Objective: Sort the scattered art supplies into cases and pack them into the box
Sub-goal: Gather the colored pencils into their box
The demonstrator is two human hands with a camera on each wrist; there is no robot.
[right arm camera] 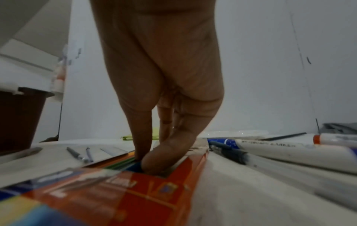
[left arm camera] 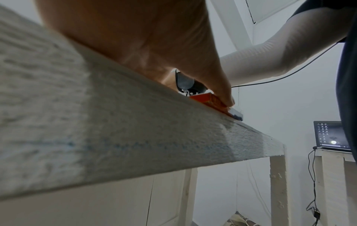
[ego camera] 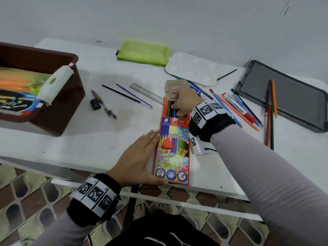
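A red twelve-pencil box (ego camera: 173, 148) lies lengthwise near the white table's front edge, its top flap open and pencil ends showing. My left hand (ego camera: 142, 155) lies flat with straight fingers against the box's left side, thumb along its bottom end; the left wrist view shows that hand (left arm camera: 154, 45) on the box's red edge (left arm camera: 208, 99). My right hand (ego camera: 182, 103) is at the open top of the box. In the right wrist view its thumb and forefinger (right arm camera: 146, 160) pinch a blue pencil (right arm camera: 135, 166) inside the box (right arm camera: 135, 191).
A brown box (ego camera: 58, 96) with packed supplies stands at the left. A green pouch (ego camera: 142, 52), white palette (ego camera: 193, 68) and grey case (ego camera: 284, 96) lie behind and to the right. A ruler (ego camera: 147, 93), brushes (ego camera: 134, 95), markers (ego camera: 237, 107) and loose pencils (ego camera: 270, 118) lie scattered.
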